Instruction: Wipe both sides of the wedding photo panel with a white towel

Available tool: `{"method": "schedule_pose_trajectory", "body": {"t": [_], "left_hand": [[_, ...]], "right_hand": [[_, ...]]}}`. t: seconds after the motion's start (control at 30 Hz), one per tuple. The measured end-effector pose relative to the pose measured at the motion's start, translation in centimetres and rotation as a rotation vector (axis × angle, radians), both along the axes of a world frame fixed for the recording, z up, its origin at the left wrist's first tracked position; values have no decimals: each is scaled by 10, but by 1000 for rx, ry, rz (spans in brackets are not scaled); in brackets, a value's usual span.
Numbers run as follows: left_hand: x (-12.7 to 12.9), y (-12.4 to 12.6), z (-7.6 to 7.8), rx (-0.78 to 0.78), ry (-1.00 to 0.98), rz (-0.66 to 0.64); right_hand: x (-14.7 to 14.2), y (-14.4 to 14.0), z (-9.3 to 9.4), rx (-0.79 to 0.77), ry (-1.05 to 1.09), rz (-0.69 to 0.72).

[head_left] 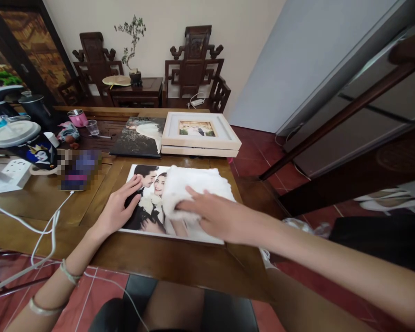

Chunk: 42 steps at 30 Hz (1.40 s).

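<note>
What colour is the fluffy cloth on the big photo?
White: the soft fluffy cloth under the right hand, head view.

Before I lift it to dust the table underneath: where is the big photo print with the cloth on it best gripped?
Probably by its near long edge, from your side. The photo print lies flat, its near edge close to the wooden table's front edge. The left hand rests flat on its left part and the right hand presses the white cloth onto it. Fingers could slide under there.

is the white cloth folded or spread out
Bunched, not spread: the cloth sits in a rumpled heap on the photo under the right hand.
</note>
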State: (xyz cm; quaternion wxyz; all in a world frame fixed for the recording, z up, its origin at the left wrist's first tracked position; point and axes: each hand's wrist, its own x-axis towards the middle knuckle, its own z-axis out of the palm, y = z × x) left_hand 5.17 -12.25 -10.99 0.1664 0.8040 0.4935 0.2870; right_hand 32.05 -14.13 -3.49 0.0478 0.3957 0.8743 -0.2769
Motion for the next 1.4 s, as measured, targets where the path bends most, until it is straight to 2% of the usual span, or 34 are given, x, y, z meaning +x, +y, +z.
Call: {"method": "schedule_pose_trajectory", "body": {"t": [0.1, 0.23, 0.33, 0.43, 0.53, 0.67, 0.77, 0.83, 0.97, 1.07, 1.2, 1.3, 1.4], "left_hand": [[0, 0, -1, 26, -15, -1], [0, 0, -2, 37, -18, 12], [-1, 0, -3, 31, -10, 32], [-2, 0, -2, 22, -12, 36], [-2, 0, -1, 5, -19, 39], [-1, 0, 0, -2, -46, -8], [0, -1, 1, -2, -54, -20], [1, -1, 1, 1, -52, -14], [1, 0, -1, 9, -40, -6], [1, 2, -2, 13, -23, -5], [3, 3, -1, -4, 3, 4], [4, 2, -1, -21, 1, -1], [4, 2, -1, -18, 1, -7]], "right_hand": [[-10, 36, 0, 69, 35, -36], [-47, 72, 0, 153, 221, 66], [-76, 85, -1, 221, 223, 159], [-88, 88, -3, 299, 174, 191], [-73, 86, -5, 287, 149, 187], [-23, 83, -11, 267, 153, 135], [14, 77, -17, 272, 99, 41], [29, 67, -22, 288, 39, -23], [26, 26, -30, 322, -65, -91], [10, -18, -34, 253, -57, -7], [-7, -65, -33, 101, -1, 225], [-8, -67, -28, 55, 28, 268], [3, -39, -25, 112, 32, 174]]}}
